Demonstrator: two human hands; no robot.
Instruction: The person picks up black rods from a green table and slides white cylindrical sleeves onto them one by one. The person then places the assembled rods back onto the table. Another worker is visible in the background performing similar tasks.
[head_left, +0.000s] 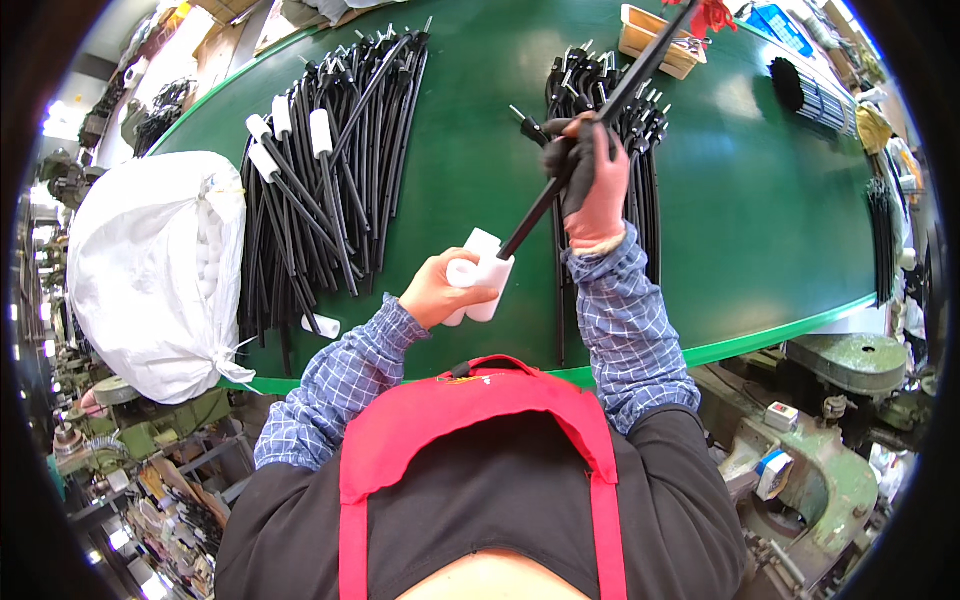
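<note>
My left hand (442, 289), bare, grips several short white plastic tubes (491, 289) over the green tabletop. My right hand (592, 172), in a glove with dark fingers, is closed around a long black rod (536, 214). The rod slants down to the left, and its lower end meets the opening of one white tube; how deep it sits I cannot tell. On the left lies a pile of black rods (382, 157), a few with white tubes (321, 133) on their ends. Another bundle of black rods with metal tips (646, 172) lies behind and beside my right hand.
A white sack (142, 262) with white tubes inside stands at the left edge. One loose white tube (321, 326) lies near the front. A tan plastic bin (652, 37) sits at the back. Bundled tubes (817, 101) lie at the right; green machinery (832, 465) stands below the table edge.
</note>
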